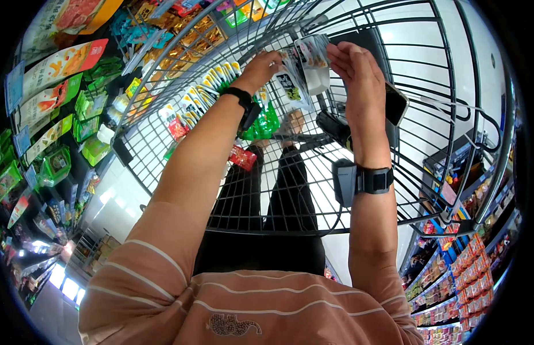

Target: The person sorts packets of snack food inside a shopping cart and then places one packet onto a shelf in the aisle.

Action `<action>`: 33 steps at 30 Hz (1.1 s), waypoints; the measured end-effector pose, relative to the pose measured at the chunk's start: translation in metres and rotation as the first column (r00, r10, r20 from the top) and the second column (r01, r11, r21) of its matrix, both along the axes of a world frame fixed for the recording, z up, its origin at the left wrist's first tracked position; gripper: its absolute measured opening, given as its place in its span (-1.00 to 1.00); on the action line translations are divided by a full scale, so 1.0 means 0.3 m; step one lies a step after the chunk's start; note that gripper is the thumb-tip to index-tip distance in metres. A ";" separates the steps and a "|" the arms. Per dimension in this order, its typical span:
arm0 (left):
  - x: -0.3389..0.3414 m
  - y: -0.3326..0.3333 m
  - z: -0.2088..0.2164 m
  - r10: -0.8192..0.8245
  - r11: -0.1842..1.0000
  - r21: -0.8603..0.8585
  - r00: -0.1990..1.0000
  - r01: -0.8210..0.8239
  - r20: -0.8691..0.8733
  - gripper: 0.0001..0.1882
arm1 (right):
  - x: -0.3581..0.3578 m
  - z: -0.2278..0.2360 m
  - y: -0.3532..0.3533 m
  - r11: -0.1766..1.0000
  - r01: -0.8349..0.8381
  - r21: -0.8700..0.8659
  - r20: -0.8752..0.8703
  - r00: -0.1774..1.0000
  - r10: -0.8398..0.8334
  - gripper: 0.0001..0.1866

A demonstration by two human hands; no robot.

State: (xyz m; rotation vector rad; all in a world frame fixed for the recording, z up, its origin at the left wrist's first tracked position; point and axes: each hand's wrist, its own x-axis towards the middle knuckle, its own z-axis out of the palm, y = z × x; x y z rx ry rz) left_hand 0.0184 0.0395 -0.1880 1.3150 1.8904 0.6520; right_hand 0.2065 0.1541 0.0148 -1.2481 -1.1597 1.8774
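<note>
Packets point(291, 89) with white and green fronts are standing on edge in the far part of a wire shopping cart point(123, 149), between the person's two hands. The left hand point(267, 65) is reaching in from the left, its fingers bending toward the upper edge of these packets; whether it is gripping one, I cannot tell. The right hand point(359, 66) is holding itself open, fingers lying nearly straight, their tips sitting right beside a second bunch of packets point(313, 53); whether they are touching is hard to make out.

Nearer the left forearm, a row of small packets point(193, 102) with white and yellow tops is lining the cart's left side. A shiny green bag point(265, 122) is lying just below the left wrist, which is wearing a black watch point(248, 109), and a red packet point(242, 157) is lying closer to the body. A phone point(396, 104) is showing behind the right forearm, and a black band point(375, 180) is circling the right wrist. Black trousers point(290, 192) are showing through the wires. Shelves of colourful packages point(54, 167) are rising on the left, and rows of red packets point(472, 270) are hanging at lower right.
</note>
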 end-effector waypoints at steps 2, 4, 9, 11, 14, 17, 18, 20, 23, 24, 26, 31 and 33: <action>0.056 0.009 0.096 0.075 0.992 -0.123 0.950 -0.039 0.302 -0.79 | 0.039 -0.032 0.007 1.000 -0.008 -0.025 0.043 0.999 0.009 -0.66; 0.066 0.012 0.226 0.107 0.986 -0.154 0.934 -0.057 0.341 -0.83 | 0.051 -0.037 0.006 0.998 -0.028 -0.051 0.061 0.998 0.031 -0.67; -0.005 -0.018 0.407 0.260 0.966 -0.120 0.876 -0.231 0.407 -0.82 | 0.023 -0.052 -0.026 0.971 -0.215 -0.109 0.123 0.966 0.228 -0.69; -0.025 -0.005 0.464 0.292 0.956 -0.100 0.857 -0.276 0.425 -0.81 | 0.023 -0.060 -0.030 0.938 -0.322 -0.128 0.171 0.924 0.341 -0.67; -0.049 0.013 0.540 0.292 0.953 -0.073 0.825 -0.295 0.484 -0.79 | -0.003 -0.035 -0.060 0.924 -0.288 -0.250 0.084 0.945 0.317 -0.68; -0.055 0.022 0.585 0.357 0.931 -0.120 0.783 -0.346 0.509 -0.73 | -0.006 0.036 -0.064 0.863 -0.416 -0.286 0.179 0.862 0.475 -0.75; -0.056 0.020 0.596 0.358 0.930 -0.118 0.784 -0.349 0.506 -0.73 | -0.011 0.047 -0.066 0.836 -0.453 -0.309 0.205 0.827 0.523 -0.77; -0.049 0.024 0.618 0.392 0.914 -0.118 0.772 -0.387 0.500 -0.71 | -0.010 0.055 -0.063 0.832 -0.464 -0.305 0.181 0.829 0.529 -0.78; -0.041 0.019 0.621 0.412 0.902 -0.128 0.735 -0.413 0.538 -0.70 | -0.013 0.074 -0.061 0.837 -0.457 -0.300 0.165 0.840 0.517 -0.80; -0.038 0.017 0.621 0.411 0.902 -0.127 0.736 -0.412 0.538 -0.70 | -0.013 0.079 -0.062 0.848 -0.439 -0.299 0.173 0.849 0.500 -0.80; -0.035 0.012 0.629 0.427 0.890 -0.131 0.700 -0.436 0.572 -0.69 | -0.011 0.073 -0.059 0.843 -0.450 -0.294 0.163 0.846 0.508 -0.80; -0.043 0.005 0.629 0.410 0.899 -0.149 0.669 -0.413 0.620 -0.67 | -0.012 0.070 -0.058 0.848 -0.448 -0.284 0.145 0.854 0.499 -0.80; -0.048 0.004 0.630 0.412 0.898 -0.169 0.646 -0.406 0.643 -0.67 | -0.012 0.069 -0.059 0.860 -0.428 -0.278 0.157 0.863 0.480 -0.79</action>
